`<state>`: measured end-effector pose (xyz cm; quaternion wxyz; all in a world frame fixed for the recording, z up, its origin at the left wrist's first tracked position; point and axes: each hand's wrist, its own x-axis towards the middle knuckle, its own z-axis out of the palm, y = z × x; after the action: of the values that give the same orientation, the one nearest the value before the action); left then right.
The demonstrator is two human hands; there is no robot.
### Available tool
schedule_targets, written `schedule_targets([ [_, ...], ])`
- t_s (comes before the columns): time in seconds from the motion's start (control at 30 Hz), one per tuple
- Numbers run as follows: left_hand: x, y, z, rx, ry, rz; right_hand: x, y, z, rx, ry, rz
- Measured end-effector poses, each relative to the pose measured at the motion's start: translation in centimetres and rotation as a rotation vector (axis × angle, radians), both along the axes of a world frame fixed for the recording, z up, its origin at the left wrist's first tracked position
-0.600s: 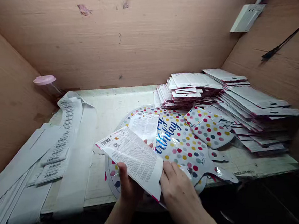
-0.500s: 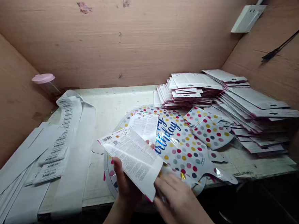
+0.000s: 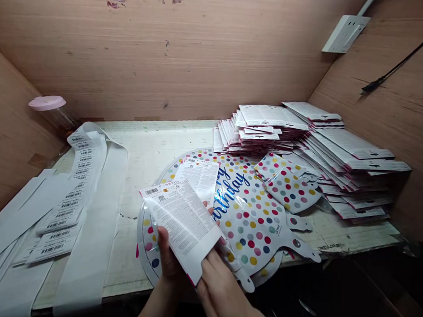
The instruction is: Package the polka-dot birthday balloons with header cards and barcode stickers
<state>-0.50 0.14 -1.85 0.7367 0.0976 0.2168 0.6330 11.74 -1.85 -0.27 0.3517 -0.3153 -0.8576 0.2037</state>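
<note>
A white printed packet (image 3: 180, 219) with a barcode and a pink edge is tilted in my hands. My left hand (image 3: 170, 257) is closed around it, thumb on the near long edge and fingertips showing past the far side. At the packet's lower right end is my right hand (image 3: 220, 284), its fingers bent against that end; the fingertips are hidden, so whether they go inside I cannot tell. Beneath lie flat foil balloons (image 3: 253, 224) with coloured dots and blue lettering. A second printed packet (image 3: 199, 177) rests on them. One balloon tail (image 3: 245, 280) pokes out beside my right hand.
Stacks of printed packets (image 3: 272, 117) stand at the back right. On the left are barcode label strips (image 3: 82, 164), white paper strips (image 3: 93, 237) and a pink-lidded jar (image 3: 48, 102). A black cable (image 3: 403, 61) hangs at the right wall below a socket (image 3: 346, 34).
My right hand has shifted left and down along the packet's lower end, its fingers now tucked against it. The packet has turned a little steeper. The whole view has moved slightly.
</note>
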Motion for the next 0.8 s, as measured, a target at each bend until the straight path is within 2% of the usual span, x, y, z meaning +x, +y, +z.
schedule_targets([
  [0.07, -0.9, 0.3, 0.7, 0.009, 0.008, 0.035, 0.5, -0.5, 0.2, 0.081, 0.026, 0.021],
  [0.17, -1.9, 0.8, 2.0, 0.042, 0.006, 0.024, 2.7, -1.3, 0.4, 0.316, -0.136, -0.126],
  [0.27, -1.8, 0.8, 2.8, 0.026, -0.005, 0.028, 5.0, -1.5, 0.5, 0.322, -0.315, -0.223],
  [0.37, -1.1, 0.6, 2.8, 0.005, 0.040, 0.040, 6.0, -1.3, 0.3, 0.298, -0.288, -0.194],
  [0.47, -0.4, 0.4, 2.4, 0.005, 0.062, 0.046, 5.3, -1.2, 0.0, 0.271, -0.179, -0.219],
  [0.53, -0.2, 0.3, 2.2, -0.003, 0.048, 0.021, 4.4, -1.1, -0.2, 0.291, -0.149, -0.296],
  [0.6, -0.1, 0.2, 2.1, -0.015, 0.029, -0.004, 3.5, -1.0, -0.3, 0.357, -0.177, -0.325],
  [0.73, 0.0, -0.1, 1.8, -0.050, 0.001, -0.010, 2.1, -1.2, -0.8, 0.425, -0.309, -0.271],
  [0.8, 0.1, -0.3, 1.5, -0.051, -0.020, -0.016, 1.7, -1.7, -1.3, 0.400, -0.334, -0.429],
])
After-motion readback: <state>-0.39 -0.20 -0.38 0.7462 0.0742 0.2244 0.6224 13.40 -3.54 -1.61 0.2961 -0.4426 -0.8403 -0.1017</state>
